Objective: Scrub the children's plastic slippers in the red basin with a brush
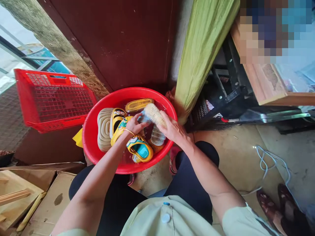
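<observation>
Scrubbing at 12 o'clock, over a red plastic basin [97, 113] of water | left hand [134, 126]: fingers [141, 123] closed around a yellow child's sandal [120, 130] | right hand [173, 128]: closed firmly on a scrub brush [152, 114] | best: short, firm strokes, sandal held steady

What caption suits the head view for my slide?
Right hand grips a scrubbing brush beside the left hand over yellow sandals in a red basin.

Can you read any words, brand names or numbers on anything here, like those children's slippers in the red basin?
No words, brand names or numbers can be read. The yellow-and-teal plastic child's slipper and the yellow plastic slipper carry cartoon prints, but no lettering on them can be made out.
</observation>
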`<state>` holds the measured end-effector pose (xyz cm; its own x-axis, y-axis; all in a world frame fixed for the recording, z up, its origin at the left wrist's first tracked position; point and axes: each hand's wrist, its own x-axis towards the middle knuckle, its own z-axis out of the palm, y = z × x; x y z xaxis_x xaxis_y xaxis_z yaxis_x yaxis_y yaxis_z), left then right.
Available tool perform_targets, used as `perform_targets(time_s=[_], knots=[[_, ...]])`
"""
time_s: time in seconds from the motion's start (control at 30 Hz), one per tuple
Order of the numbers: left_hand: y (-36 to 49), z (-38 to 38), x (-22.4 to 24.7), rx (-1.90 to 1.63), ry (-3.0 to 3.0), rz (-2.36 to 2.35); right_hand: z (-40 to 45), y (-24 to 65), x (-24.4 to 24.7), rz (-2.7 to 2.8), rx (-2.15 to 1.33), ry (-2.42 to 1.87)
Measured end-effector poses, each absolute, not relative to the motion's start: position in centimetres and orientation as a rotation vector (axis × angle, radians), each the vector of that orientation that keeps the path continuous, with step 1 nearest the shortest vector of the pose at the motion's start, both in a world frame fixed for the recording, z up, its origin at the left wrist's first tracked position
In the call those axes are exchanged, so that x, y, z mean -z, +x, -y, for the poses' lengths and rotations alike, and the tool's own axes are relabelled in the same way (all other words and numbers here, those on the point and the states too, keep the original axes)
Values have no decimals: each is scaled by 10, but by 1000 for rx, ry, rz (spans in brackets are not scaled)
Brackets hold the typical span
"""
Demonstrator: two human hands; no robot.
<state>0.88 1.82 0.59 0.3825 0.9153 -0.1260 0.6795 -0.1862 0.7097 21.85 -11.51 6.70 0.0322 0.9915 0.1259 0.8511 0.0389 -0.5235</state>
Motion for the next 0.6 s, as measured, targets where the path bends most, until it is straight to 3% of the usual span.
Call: perform_targets(time_s=[0.17, 0.4, 0.6], knots=[[-38, 35, -25, -565, 2004, -1481, 133, 215, -78, 1923, -217, -1909], [-63, 89, 4, -1174, 1633, -1394, 160, 222, -78, 2145, -241, -2030], [-65, 79, 20, -1083, 1880, -1432, 180, 231, -94, 1984, 26, -1952]])
